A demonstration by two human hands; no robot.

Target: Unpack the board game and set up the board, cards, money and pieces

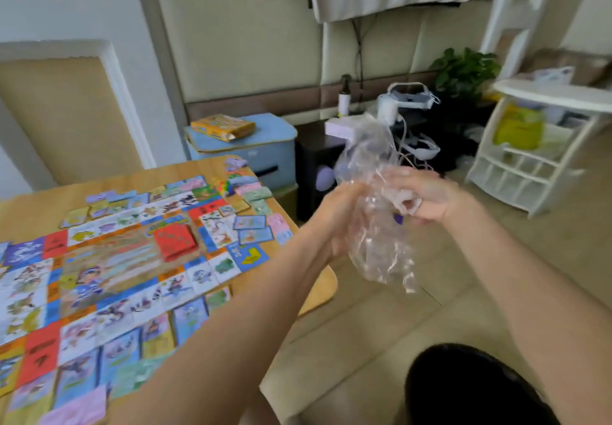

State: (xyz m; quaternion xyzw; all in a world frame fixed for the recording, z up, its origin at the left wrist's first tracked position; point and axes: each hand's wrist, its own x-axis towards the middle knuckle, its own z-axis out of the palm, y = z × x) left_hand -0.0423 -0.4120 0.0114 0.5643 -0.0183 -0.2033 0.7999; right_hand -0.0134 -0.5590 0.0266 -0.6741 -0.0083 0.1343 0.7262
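Observation:
Both my hands hold a crumpled clear plastic wrap [377, 239] in the air, to the right of the table and over the floor. My left hand [341, 222] grips its left side and my right hand [427, 196] pinches its upper right part. The colourful game board [109, 272] lies unfolded on the wooden table [318, 289], with a red card stack [175, 241] near its middle. Cards [253, 229] and paper money [255, 191] lie in rows around the board's edges. A small bright-coloured piece [226, 187] sits near the table's far corner. The view is blurred.
The yellow game box [222, 126] rests on a blue storage box [261, 150] behind the table. A white rack [530, 159], a plant [463, 70] and a dark low cabinet [314, 159] with white devices stand at the right. Tiled floor [364, 342] lies below my hands.

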